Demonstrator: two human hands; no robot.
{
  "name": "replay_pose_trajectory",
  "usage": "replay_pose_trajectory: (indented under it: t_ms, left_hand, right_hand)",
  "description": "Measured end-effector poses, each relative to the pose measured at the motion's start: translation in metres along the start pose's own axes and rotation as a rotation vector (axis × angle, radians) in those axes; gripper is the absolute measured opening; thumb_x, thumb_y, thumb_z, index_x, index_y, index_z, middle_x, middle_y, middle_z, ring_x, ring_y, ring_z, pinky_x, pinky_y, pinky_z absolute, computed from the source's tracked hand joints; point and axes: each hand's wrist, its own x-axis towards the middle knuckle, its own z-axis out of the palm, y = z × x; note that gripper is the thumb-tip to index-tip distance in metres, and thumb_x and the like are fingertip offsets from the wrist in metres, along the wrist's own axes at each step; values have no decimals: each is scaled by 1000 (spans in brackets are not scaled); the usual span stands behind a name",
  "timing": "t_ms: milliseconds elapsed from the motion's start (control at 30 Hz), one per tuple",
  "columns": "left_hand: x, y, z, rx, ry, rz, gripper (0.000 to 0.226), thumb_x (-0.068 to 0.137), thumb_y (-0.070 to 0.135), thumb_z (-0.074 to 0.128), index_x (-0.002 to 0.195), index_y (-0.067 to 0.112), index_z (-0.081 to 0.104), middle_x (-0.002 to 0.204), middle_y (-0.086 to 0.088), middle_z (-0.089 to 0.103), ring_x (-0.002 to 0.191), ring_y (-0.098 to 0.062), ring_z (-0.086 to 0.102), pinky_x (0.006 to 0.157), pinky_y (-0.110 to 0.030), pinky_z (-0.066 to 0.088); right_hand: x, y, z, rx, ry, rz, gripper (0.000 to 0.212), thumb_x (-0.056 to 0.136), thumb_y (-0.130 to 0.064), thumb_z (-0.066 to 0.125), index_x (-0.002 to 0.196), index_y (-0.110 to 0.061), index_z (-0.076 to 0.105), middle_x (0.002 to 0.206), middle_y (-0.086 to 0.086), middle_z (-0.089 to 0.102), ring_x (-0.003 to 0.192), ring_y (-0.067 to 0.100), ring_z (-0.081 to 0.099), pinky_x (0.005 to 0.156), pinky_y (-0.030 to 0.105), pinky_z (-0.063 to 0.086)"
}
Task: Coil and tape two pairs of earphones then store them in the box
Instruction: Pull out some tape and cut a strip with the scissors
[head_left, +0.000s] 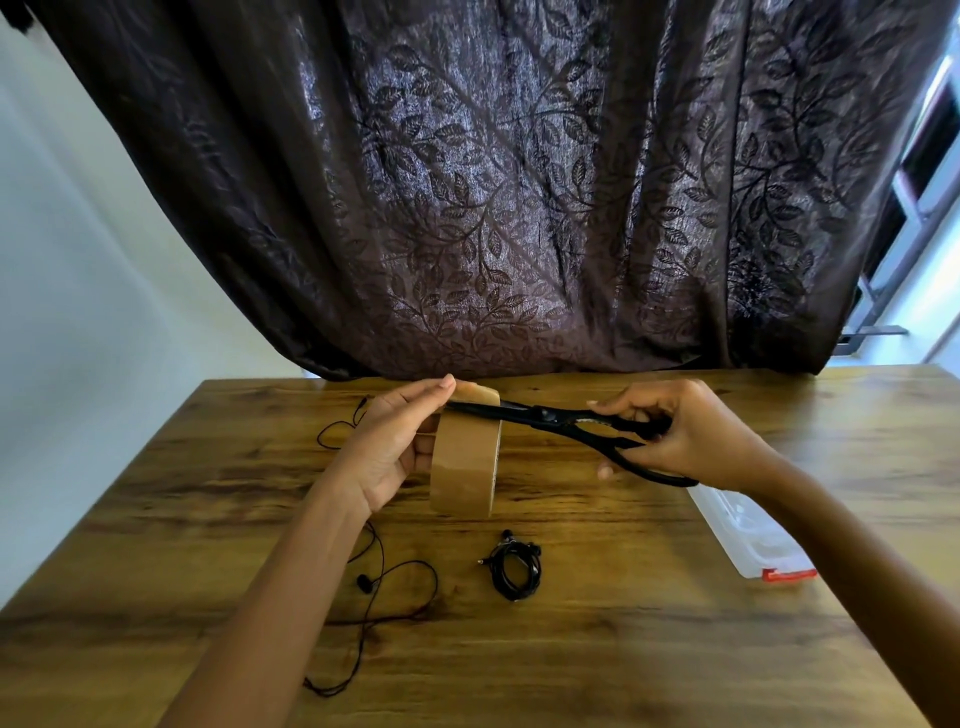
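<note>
Now two earphones: one coiled (514, 569), one loose (387, 587); one tape roll (465, 462), one scissors (561, 423).

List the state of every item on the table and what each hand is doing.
Tape roll: upright, held by left hand.
Scissors: in right hand, blades at the tape's pulled end.
Coiled earphones: bundled, untaped.
Loose earphones: uncoiled, sprawled.
Plastic box: lying flat, partly hidden by the right arm.
</note>
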Motion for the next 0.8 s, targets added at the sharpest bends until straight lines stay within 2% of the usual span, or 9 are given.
replay_pose_trajectory:
  t_ms: [100,167,300,367,467,533,633,733,800]
  left_hand:
    - [-1,1,2,-3,15,-2,20,88,30,56,85,25,74,75,4,71,64,-8,65,47,-24,52]
    - [-1,1,2,-6,20,1,18,87,30,56,86,25,74,75,4,71,63,-8,66,46,-25,52]
    - [-2,2,2,-22,27,3,19,87,28,56,82,26,74,72,5,71,62,-7,66,46,-25,52]
    - [-1,2,2,-18,26,1,18,88,28,56,83,25,74,72,5,71,62,-7,66,47,-25,52]
    - [-1,3,3,-8,14,4,22,89,28,55,80,26,75,72,5,71,62,-7,66,49,-26,54]
    - [-1,3,3,-2,0,6,25,90,28,54,78,26,75,71,5,72,61,-8,66,50,-25,54]
    - [-1,2,2,-3,-4,9,21,89,29,54,83,25,74,73,5,71,63,-8,65,47,-24,52]
    - [-1,2,3,-13,3,11,19,89,28,55,88,23,73,78,4,70,65,-9,64,46,-23,50]
    - [-2,1,4,-25,5,11,19,89,28,54,87,23,72,78,4,70,63,-9,65,45,-23,50]
  right_hand:
    - [1,2,2,-20,44,23,47,50,-41,81,94,-29,68,69,-24,60,57,9,52,54,14,39]
    - [1,3,3,-30,57,31,46,51,-45,79,93,-30,69,65,-18,58,56,15,50,54,20,38]
    - [3,6,3,-42,58,63,44,50,-56,77,90,-39,68,63,-20,56,54,5,46,53,22,37]
    - [3,7,4,-59,49,76,45,49,-68,73,87,-44,65,64,-19,57,54,5,48,54,21,39]
    - [3,7,3,-88,39,85,55,46,-78,67,88,-42,66,64,-15,59,55,7,52,56,23,43]
    - [3,6,2,-116,26,69,58,47,-77,67,90,-37,67,62,-14,59,55,8,54,55,23,42]
    - [3,4,0,-143,6,57,59,50,-71,71,94,-32,67,65,-19,60,59,3,56,56,13,36]
    - [4,3,-1,-47,-64,49,58,53,-55,78,100,-25,62,93,-18,66,82,-3,61,68,8,42]
    - [5,1,-1,39,-126,46,57,55,-40,82,102,-18,60,107,-13,62,91,-7,58,72,4,41]
